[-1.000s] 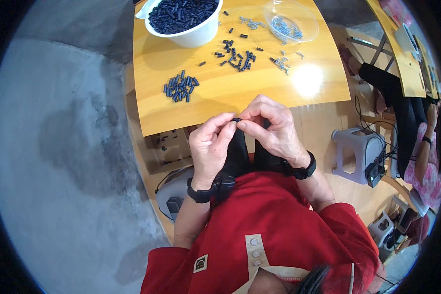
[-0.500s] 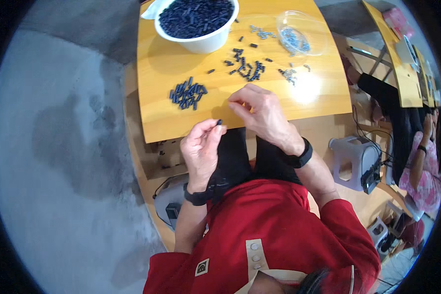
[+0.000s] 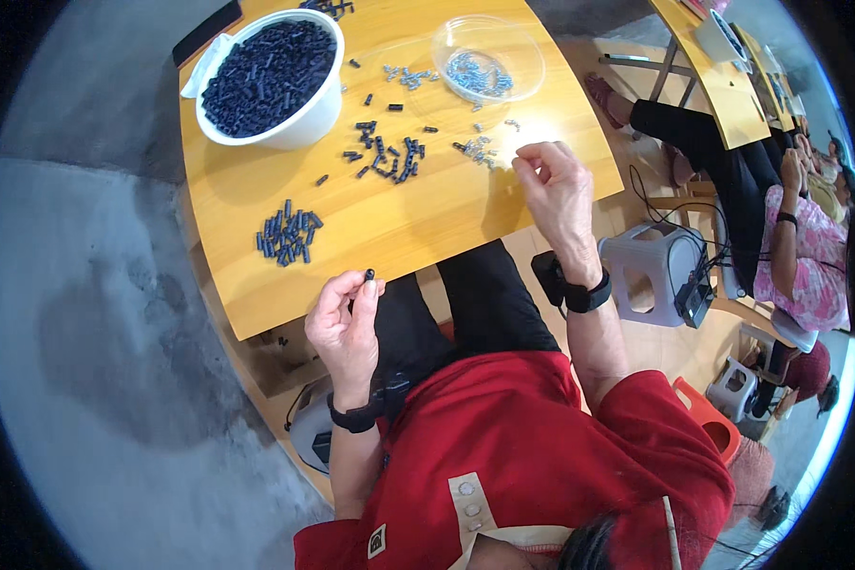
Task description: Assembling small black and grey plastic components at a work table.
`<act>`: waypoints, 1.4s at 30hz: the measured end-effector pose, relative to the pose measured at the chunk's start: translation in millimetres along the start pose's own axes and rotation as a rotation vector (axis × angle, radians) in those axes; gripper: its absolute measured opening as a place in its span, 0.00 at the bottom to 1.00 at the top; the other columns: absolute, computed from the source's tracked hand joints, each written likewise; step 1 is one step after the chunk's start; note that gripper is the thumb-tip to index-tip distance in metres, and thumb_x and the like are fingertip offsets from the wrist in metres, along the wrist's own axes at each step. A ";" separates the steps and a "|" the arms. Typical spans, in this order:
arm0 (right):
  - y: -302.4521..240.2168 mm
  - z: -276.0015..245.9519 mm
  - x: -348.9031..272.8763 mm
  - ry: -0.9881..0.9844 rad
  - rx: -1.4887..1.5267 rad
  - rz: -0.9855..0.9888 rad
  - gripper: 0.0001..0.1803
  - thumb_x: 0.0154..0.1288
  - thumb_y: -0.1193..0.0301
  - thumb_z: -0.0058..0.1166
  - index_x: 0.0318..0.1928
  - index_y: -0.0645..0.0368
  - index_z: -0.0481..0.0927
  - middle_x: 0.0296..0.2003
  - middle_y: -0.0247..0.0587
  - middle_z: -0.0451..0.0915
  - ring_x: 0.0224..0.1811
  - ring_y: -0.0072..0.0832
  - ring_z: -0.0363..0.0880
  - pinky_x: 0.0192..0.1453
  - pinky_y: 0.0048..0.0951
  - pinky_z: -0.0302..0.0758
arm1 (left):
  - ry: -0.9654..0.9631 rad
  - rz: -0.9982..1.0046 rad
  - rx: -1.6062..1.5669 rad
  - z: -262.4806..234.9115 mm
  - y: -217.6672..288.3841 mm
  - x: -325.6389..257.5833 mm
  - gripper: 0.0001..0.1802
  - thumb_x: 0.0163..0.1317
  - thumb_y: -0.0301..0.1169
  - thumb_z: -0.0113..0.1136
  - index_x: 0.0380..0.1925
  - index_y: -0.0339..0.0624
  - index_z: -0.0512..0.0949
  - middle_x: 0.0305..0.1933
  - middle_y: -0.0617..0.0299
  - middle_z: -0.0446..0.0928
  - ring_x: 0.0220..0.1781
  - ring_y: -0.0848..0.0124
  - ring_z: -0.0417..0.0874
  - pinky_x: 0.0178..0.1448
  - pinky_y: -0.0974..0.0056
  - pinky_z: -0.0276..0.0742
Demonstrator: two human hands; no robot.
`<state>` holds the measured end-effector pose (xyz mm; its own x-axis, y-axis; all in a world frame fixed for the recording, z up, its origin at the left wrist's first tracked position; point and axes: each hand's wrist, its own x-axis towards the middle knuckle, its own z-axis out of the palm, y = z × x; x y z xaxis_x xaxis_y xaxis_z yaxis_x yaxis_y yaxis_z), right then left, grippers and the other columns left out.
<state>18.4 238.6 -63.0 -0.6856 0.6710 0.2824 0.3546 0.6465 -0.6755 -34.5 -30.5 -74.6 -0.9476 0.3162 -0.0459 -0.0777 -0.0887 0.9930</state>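
Note:
Near the table's front edge, my left hand (image 3: 345,323) is closed, pinching a small black cylindrical piece (image 3: 370,275) between thumb and forefinger. My right hand (image 3: 562,195) hovers at the table's right side, thumb and fingertips pressed together; whatever may be in them is too small to make out. Just left of those fingertips lie small silvery metal pieces (image 3: 482,153). Several loose black cylindrical pieces (image 3: 406,161) are scattered mid-table. A tight heap of black pieces (image 3: 288,234) sits at the left, beyond my left hand.
A white bucket (image 3: 315,116) full of black pieces stands at the far left of the yellow table (image 3: 427,228). A clear round tub (image 3: 539,74) holds silvery bits, with more bits (image 3: 410,78) beside it. To the right are a grey plastic stool (image 3: 641,252) and another seated person (image 3: 798,247).
My right hand has moved right, away from my left hand, to beside the small metal pieces. My left hand keeps its pinch on the black piece. The whole view has shifted.

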 end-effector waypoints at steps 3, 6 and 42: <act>5.4 -9.4 1.1 -0.024 0.062 0.049 0.04 0.57 0.75 0.63 0.33 0.61 0.83 0.30 0.42 0.80 0.28 0.32 0.80 0.32 0.32 0.77 | -0.004 -0.013 0.016 5.2 0.4 -0.3 0.07 0.65 0.20 0.60 0.43 0.30 0.78 0.36 0.55 0.83 0.37 0.72 0.84 0.48 0.68 0.81; 0.8 0.0 -3.6 -0.050 0.104 -0.038 0.04 0.56 0.76 0.63 0.33 0.59 0.83 0.30 0.42 0.80 0.28 0.34 0.80 0.33 0.32 0.77 | -0.032 -0.034 0.006 12.1 0.8 0.0 0.08 0.65 0.21 0.60 0.43 0.30 0.78 0.36 0.55 0.83 0.37 0.72 0.84 0.48 0.68 0.81; -9.0 -19.5 -29.3 -0.569 1.530 0.417 0.11 0.68 0.76 0.57 0.50 0.64 0.78 0.35 0.40 0.81 0.33 0.24 0.81 0.40 0.26 0.82 | -0.151 0.052 0.177 37.5 16.8 -9.1 0.08 0.64 0.18 0.60 0.42 0.29 0.78 0.37 0.57 0.82 0.40 0.73 0.84 0.50 0.68 0.80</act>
<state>47.7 220.1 -52.0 -0.9581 0.2655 -0.1073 -0.1069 -0.6793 -0.7260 -15.6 0.6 -53.5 -0.8907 0.4545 0.0094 0.0382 0.0544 0.9978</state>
